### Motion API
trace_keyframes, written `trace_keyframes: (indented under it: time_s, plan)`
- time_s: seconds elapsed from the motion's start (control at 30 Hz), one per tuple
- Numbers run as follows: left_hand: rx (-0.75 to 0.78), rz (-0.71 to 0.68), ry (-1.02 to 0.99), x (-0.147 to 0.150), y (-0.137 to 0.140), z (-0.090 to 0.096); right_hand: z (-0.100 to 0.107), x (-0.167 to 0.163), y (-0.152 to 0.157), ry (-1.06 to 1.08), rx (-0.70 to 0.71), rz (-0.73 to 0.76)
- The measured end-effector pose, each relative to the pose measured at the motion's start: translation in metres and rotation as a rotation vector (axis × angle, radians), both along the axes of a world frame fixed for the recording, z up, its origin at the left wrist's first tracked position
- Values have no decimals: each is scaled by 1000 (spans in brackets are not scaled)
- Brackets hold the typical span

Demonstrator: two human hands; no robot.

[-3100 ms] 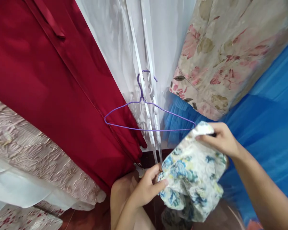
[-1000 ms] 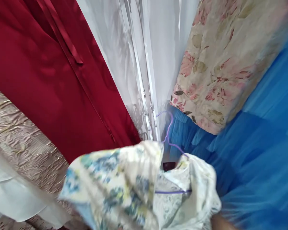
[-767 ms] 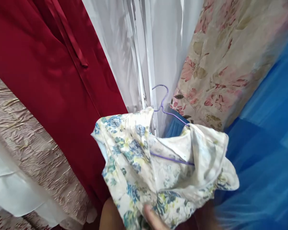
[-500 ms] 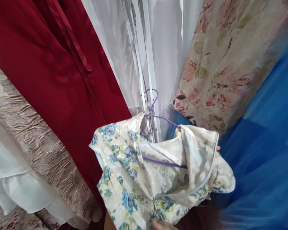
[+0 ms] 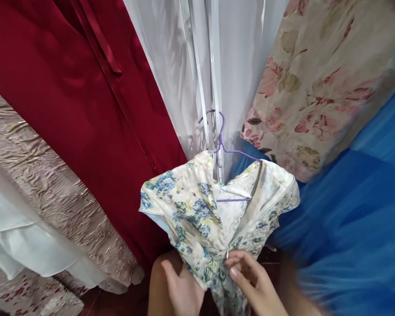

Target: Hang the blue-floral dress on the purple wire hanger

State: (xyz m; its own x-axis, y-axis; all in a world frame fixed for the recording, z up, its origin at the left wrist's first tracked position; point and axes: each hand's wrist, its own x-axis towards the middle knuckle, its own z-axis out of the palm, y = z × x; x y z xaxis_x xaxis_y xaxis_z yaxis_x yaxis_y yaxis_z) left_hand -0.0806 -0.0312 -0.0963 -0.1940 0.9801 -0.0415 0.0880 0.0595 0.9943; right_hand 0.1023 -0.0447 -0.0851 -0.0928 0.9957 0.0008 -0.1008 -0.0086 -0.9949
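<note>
My left hand (image 5: pixel 184 292) is open, thumb spread wide, palm beside the edge of the floral garment (image 5: pixel 197 215), which hangs before me on the purple hanger (image 5: pixel 221 140). My right hand (image 5: pixel 255 283) curls its fingers at the neck opening's base; I cannot tell whether they pinch the cloth.

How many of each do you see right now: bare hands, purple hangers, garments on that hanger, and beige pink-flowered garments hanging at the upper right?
Bare hands: 2 (left hand, right hand)
Purple hanger: 1
Blue-flowered garment on the hanger: 1
Beige pink-flowered garment: 1
Total: 5
</note>
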Motion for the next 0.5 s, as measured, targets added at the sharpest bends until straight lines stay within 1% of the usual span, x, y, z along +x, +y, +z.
trace_keyframes:
  time_s: [0.07, 0.13, 0.17, 0.23, 0.3, 0.33, 0.37, 0.4, 0.43, 0.47, 0.5]
  plan:
    - [-22, 16, -120, -5, -13, -9, -1, -13, 9, 24, -8, -46]
    - [-19, 65, -218, -8, -21, -12, -1, -24, 18, 54, -3, -93]
    - [-8, 93, -234, -8, -22, -12, -1, -27, 20, 58, 5, -98]
    - [26, 154, -193, -8, -20, -11, 2, -28, 23, 57, 9, -92]
    - [64, 252, -96, -9, -17, -9, 8, -25, 22, 72, -14, -89]
    - [96, 340, -14, -9, -15, -9, 12, -23, 20, 89, -31, -85]
    - [135, 432, 95, -8, -14, -9, 15, -20, 18, 109, -49, -81]
    - [178, 486, 225, -7, -14, -9, 19, -19, 16, 127, -65, -74]
    - [225, 479, 352, -3, -14, -9, 22, -18, 14, 143, -77, -66]
    - [272, 401, 458, 2, -13, -9, 24, -18, 13, 156, -87, -52]
    - [310, 269, 526, 10, -12, -9, 26, -18, 11, 161, -92, -34]
